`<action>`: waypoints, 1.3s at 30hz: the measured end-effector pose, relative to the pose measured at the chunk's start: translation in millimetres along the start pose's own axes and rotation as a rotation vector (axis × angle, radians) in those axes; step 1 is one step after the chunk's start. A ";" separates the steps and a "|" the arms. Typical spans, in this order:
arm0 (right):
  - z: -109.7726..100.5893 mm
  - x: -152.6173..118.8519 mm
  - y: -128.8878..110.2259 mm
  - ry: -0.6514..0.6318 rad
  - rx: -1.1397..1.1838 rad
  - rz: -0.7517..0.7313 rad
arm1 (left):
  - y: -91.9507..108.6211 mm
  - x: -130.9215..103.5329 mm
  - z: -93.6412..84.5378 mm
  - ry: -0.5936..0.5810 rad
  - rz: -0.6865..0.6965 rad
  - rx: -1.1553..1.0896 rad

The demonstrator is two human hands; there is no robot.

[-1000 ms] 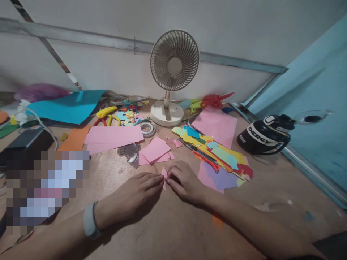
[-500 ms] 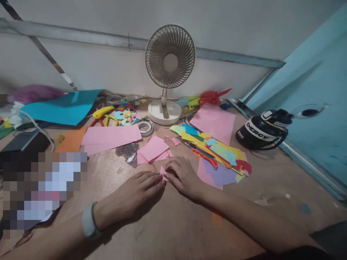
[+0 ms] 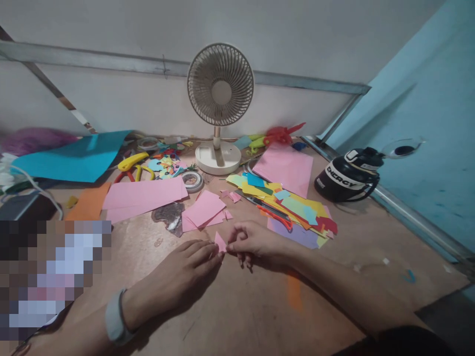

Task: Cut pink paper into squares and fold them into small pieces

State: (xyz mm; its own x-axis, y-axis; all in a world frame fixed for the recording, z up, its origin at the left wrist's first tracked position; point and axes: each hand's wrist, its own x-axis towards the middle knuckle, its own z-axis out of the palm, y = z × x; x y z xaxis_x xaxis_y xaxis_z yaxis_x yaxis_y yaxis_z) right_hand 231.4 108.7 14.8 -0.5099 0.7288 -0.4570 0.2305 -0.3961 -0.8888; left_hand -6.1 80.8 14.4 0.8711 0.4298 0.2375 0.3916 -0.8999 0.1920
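Between my two hands is a small folded piece of pink paper (image 3: 219, 241), its pointed tip facing away from me. My left hand (image 3: 187, 264), with a grey band at the wrist, lies low over the table, fingers together. Its fingertips and thumb hold the paper's left side. My right hand (image 3: 254, 242) pinches the lower right corner between thumb and forefinger, the other fingers curled beneath. Just beyond lie a stack of pink paper sheets (image 3: 205, 207) and small pink scraps (image 3: 234, 197).
A white fan (image 3: 220, 91) stands at the back. Right of centre, an orange cutter (image 3: 276, 217) lies on coloured paper strips (image 3: 302, 207). A black jug (image 3: 347, 178) stands at right. At left are yellow-handled pliers (image 3: 133, 160), a tape roll (image 3: 193, 181) and blue paper (image 3: 74, 158).
My right hand has shifted from over the paper's top to its lower right corner, uncovering more of the pink piece. The view has tilted and turned slightly.
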 end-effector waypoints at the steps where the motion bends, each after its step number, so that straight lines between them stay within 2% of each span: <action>1: -0.2 -0.1 -0.9 -0.020 0.006 0.048 | -0.3 0.0 0.7 0.008 -0.001 -0.002; 7: 0.4 2.7 -11.2 -0.035 -0.146 0.114 | -2.4 -1.7 5.1 0.010 -0.011 -0.014; 14: -4.0 3.4 -4.8 -0.085 -0.055 0.060 | -2.2 0.5 3.1 0.040 -0.021 -0.032; 20: -4.8 3.2 -4.0 -0.043 0.028 0.077 | -1.9 1.8 3.2 0.017 -0.035 -0.043; 24: -3.7 5.3 -3.7 0.060 -0.024 0.073 | -3.6 -0.9 5.9 0.043 -0.033 -0.016; 27: -1.1 2.3 -4.8 0.078 -0.066 0.039 | -4.3 -2.6 8.3 0.015 -0.023 0.025; 30: 4.6 -7.0 -10.1 0.137 -0.332 -0.037 | -2.7 -1.8 9.6 0.015 -0.044 0.034; 32: 8.5 -13.5 -14.6 0.181 -0.602 -0.091 | -0.8 -0.6 10.1 0.062 -0.066 0.049; 34: 10.1 -16.8 -17.0 0.168 -0.783 -0.138 | 1.7 0.3 10.1 0.125 -0.080 0.074; 36: 8.1 -15.2 -15.2 0.163 -0.834 -0.199 | 5.2 0.8 9.1 0.176 -0.068 0.083; 39: 0.2 -5.3 -5.5 0.308 -0.869 -0.321 | 13.2 1.5 4.7 0.227 -0.026 0.032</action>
State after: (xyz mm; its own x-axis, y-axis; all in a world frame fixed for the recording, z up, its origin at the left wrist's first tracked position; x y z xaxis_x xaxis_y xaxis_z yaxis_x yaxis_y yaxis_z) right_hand 232.7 106.9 22.1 -0.4446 0.8931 -0.0680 0.7121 0.3064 -0.6317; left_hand 1.8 69.2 12.8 0.7729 0.4553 0.4420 0.4255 -0.8886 0.1713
